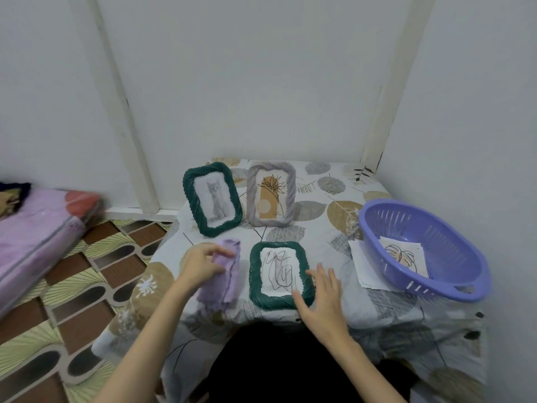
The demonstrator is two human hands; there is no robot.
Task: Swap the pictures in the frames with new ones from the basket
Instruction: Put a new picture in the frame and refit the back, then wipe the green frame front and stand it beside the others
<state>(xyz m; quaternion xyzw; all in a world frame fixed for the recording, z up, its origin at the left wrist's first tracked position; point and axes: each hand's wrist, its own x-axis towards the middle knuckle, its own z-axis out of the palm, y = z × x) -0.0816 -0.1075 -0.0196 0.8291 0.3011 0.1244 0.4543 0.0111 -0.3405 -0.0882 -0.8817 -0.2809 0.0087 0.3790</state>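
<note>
A person's left hand (202, 261) reaches forward at 10 o'clock, fingers curled, grasping a folded lilac cloth (222, 276) on the leaf-print tablecloth (319, 222). The right hand (321, 298) lies released, fingers spread straight, touching the lower right edge of a green frame (280, 274) lying flat at centre, holding a scribble drawing. At 12 o'clock a cat-picture frame (212, 198) and a grey frame (271, 194) stand propped. At 3 o'clock a purple basket (424, 248) holds new pictures (404, 255), partly hidden by its wall. No writing is readable
</note>
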